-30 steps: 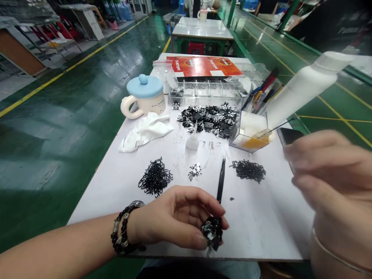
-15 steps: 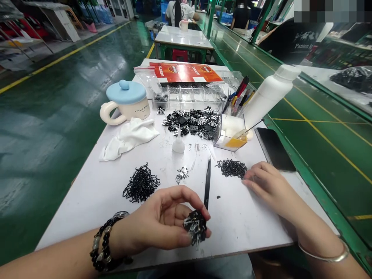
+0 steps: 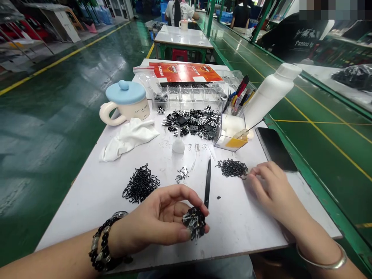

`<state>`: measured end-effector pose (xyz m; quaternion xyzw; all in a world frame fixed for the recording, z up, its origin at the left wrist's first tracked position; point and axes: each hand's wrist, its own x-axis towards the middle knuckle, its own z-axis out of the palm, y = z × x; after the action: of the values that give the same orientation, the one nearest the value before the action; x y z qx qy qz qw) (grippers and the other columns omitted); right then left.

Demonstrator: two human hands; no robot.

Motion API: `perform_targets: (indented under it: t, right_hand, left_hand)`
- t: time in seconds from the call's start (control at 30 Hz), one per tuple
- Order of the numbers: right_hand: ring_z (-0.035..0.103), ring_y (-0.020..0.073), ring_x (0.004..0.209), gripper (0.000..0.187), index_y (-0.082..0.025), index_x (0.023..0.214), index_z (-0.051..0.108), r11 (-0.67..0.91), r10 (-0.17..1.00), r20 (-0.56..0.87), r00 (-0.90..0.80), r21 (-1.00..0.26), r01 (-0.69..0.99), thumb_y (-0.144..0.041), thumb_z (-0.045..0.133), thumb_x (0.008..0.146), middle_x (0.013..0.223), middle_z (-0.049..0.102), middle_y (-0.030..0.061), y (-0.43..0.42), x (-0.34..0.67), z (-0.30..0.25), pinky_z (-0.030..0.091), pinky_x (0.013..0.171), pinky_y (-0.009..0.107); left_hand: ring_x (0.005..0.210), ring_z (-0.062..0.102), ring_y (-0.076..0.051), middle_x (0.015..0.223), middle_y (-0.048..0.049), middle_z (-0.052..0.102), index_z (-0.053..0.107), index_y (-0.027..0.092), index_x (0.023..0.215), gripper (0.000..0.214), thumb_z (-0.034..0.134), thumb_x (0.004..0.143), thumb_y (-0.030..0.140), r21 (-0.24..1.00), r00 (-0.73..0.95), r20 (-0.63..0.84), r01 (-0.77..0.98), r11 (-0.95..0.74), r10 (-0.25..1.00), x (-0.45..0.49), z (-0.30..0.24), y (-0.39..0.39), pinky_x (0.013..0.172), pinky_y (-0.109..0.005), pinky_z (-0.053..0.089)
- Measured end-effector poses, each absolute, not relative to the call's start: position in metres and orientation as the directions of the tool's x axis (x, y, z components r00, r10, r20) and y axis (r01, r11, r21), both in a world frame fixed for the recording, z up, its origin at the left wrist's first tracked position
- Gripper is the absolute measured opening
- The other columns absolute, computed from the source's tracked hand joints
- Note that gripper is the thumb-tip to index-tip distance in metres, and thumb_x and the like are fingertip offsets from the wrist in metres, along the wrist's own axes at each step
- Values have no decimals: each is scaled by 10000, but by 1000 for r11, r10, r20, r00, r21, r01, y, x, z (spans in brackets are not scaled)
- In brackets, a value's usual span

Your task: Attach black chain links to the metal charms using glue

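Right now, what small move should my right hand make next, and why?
Probably pinch one piece from the right-hand pile of curved black pieces: your right hand is at that pile's right edge, while your left hand holds a black-and-silver part. I can't tell whether a piece is already pinched.

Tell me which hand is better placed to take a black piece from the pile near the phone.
The right hand, probably: its fingers are just beside that pile of black pieces, while the left hand is farther off and holds a black-and-silver part.
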<state>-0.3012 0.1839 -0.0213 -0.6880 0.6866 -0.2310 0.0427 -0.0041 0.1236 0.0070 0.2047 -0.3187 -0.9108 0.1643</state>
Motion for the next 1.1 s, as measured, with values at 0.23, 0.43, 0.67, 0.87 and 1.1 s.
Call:
perform_targets:
  t: [0.23, 0.43, 0.67, 0.87, 1.1]
  right_hand:
    - [473, 148, 756, 71, -209, 822, 547, -245, -929, 362, -81, -763, -598, -186, 534, 888, 810, 489, 28, 178, -275, 12, 397, 635, 272]
    - [478, 119, 777, 91, -235, 838, 578, -286, -949, 234, 210, -921, -265, -191, 529, 901, 818, 470, 11, 169, -221, 32, 441, 674, 220]
    - [496, 146, 797, 95, -238, 881, 597, -323, -923, 239, 302, -906, -272, -194, 514, 900, 842, 461, 30, 169, -206, 21, 468, 688, 280]
    - [466, 149, 809, 125, -242, 912, 561, -396, -897, 282, 341, -855, -334, -134, 503, 889, 855, 443, 29, 169, -206, 18, 445, 683, 293]
    - [451, 165, 808, 179, -239, 967, 550, -467, -874, 319, 367, -761, -451, -98, 514, 862, 865, 419, 38, 168, -210, 21, 436, 656, 322]
  left_hand:
    - [933, 696, -187, 1038, -62, 687, 673, 157, 984, 328, 780, 679, 102, 636, -847, -279, 190, -748, -452, -5, 6, 121, 821, -223, 536]
    - [924, 695, -183, 961, -78, 722, 673, 129, 1033, 334, 748, 711, 82, 632, -842, -264, 218, -744, -471, -7, 7, 120, 833, -234, 525]
    - [788, 700, -136, 901, -65, 728, 676, 124, 1016, 329, 758, 700, 83, 582, -822, -224, 318, -748, -524, -9, 2, 123, 762, -226, 546]
    - [744, 692, -131, 837, -61, 727, 673, 121, 997, 342, 786, 674, 112, 591, -802, -309, 259, -764, -511, -9, 0, 122, 761, -247, 524]
    - [773, 685, -130, 844, -55, 727, 671, 117, 987, 320, 775, 685, 106, 587, -780, -361, 236, -774, -511, -11, 0, 122, 801, -265, 506]
